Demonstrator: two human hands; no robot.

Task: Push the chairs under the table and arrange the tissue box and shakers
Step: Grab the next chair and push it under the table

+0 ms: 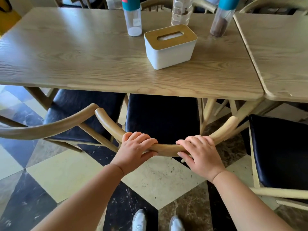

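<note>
A wooden chair with a dark seat cushion (162, 117) stands in front of me, its seat partly under the wooden table (83, 55). My left hand (135, 150) and my right hand (200, 152) both grip its curved back rail (166, 148). On the table sits a white tissue box with a wooden lid (170, 46). Behind it stand a teal-capped shaker with white powder (132, 15), a clear bottle (181, 10) and a teal-capped shaker with brown powder (222, 17).
A second chair (71, 114) stands to the left, partly under the table, its rail end close to my chair's. A third chair (280, 150) stands pulled out at the right, before a second table (280, 52). The checkered floor and my shoes (140, 220) lie below.
</note>
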